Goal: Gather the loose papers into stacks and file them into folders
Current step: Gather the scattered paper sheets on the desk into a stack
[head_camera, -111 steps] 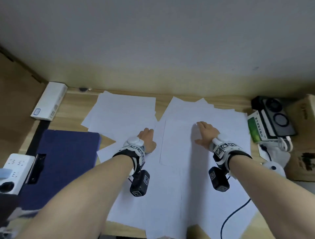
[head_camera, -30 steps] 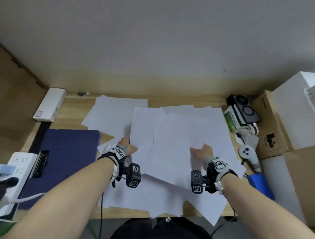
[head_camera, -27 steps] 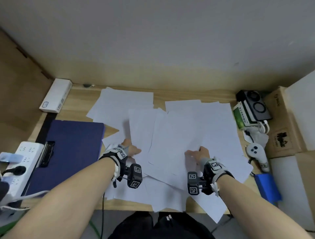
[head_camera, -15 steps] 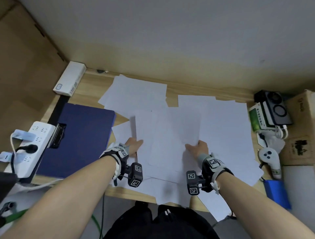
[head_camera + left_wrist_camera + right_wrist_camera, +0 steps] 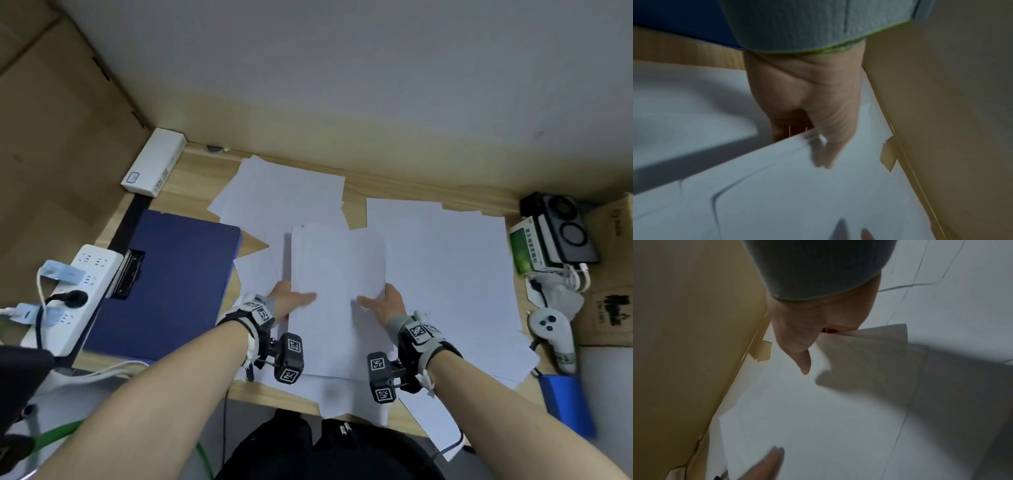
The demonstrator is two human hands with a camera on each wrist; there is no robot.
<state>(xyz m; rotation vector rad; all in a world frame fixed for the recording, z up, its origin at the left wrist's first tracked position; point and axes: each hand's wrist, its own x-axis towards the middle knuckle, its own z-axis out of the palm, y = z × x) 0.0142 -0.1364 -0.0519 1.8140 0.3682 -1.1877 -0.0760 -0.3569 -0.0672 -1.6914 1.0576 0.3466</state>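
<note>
Both hands hold a gathered stack of white papers [image 5: 337, 274] over the middle of the wooden desk [image 5: 195, 178]. My left hand [image 5: 291, 302] pinches its near left edge, thumb on top. In the left wrist view the thumb [image 5: 828, 146] lies on the stack [image 5: 797, 203], with the fingers hidden beneath. My right hand [image 5: 383, 303] pinches the near right edge; its thumb [image 5: 802, 360] presses the top sheet [image 5: 818, 418]. More loose sheets lie at the back left [image 5: 281, 195] and spread on the right [image 5: 445, 260]. A dark blue folder [image 5: 164, 281] lies shut at the left.
A white power strip [image 5: 68, 291] with plugs sits left of the folder, and a white box [image 5: 154, 168] in the back left corner. At the right stand small devices [image 5: 555, 236], a white controller [image 5: 551, 329], a cardboard box [image 5: 613, 281] and a blue object [image 5: 565, 404].
My hands have drawn closer together, and the fanned sheets between them have closed into one narrower, squarer stack. The head view has swung left.
</note>
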